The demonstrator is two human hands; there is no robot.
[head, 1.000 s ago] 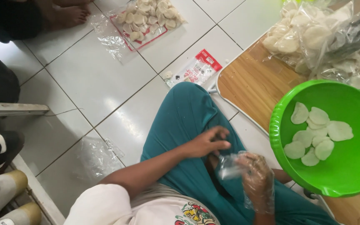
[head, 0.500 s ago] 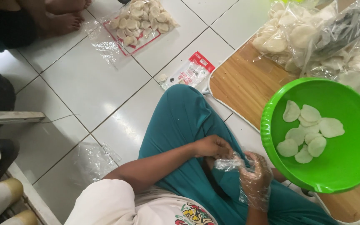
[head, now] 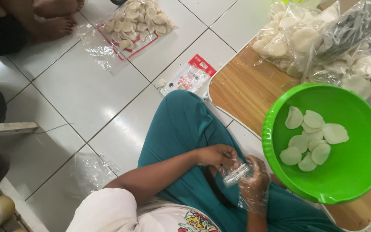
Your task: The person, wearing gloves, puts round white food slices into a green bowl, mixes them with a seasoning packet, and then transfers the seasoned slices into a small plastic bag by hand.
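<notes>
Left hand (head: pixel 216 154) bare, fingers pinched on a crinkled clear plastic bag (head: pixel 236 173) over the lap; right hand (head: pixel 254 182) in a thin see-through glove, fingers closed on the same bag from below; just beside, round glossy green bowl (head: pixel 357 180) of pale flat crackers (head: pixel 312 139) on wooden counter (head: pixel 241 94); more bagged crackers (head: pixel 132 25) on tiled floor (head: pixel 82 92).

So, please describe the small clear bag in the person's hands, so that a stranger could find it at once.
Start at the green bowl on the wooden board. Just left of its rim, over the teal trousers, both hands meet on a small crumpled clear bag. Unlike the other plastic bags around, it looks empty and is off the floor.
</notes>
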